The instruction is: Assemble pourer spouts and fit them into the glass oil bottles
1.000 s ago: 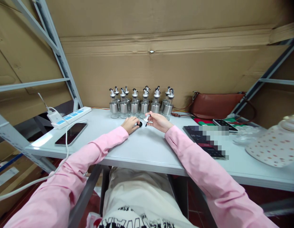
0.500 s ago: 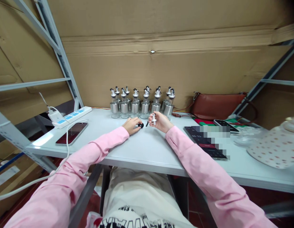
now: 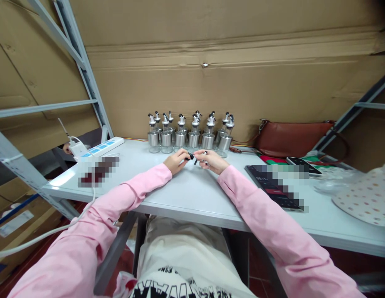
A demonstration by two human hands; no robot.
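My left hand is closed, thumb and fingers pinching a small black round stopper just above the table. Facing it, my right hand is closed around a silver bottle pourer, which is tilted and mostly hidden by the fingers. The stopper and the pourer are very near each other; whether they touch I cannot make out. A small black strip-like piece shows between the hands. Beyond them stand several glass bottles with steel sleeves, each topped by a pourer with a black flip lid.
On the left lie a white power strip, a blurred-out phone and a white cable. To the right are a dark phone, a brown bag and a dotted cloth item. Cardboard backs the table.
My left hand has lifted the black stopper off the table. My right hand has tipped the upright pourer over toward the stopper, bringing both closer together. The view has shifted slightly.
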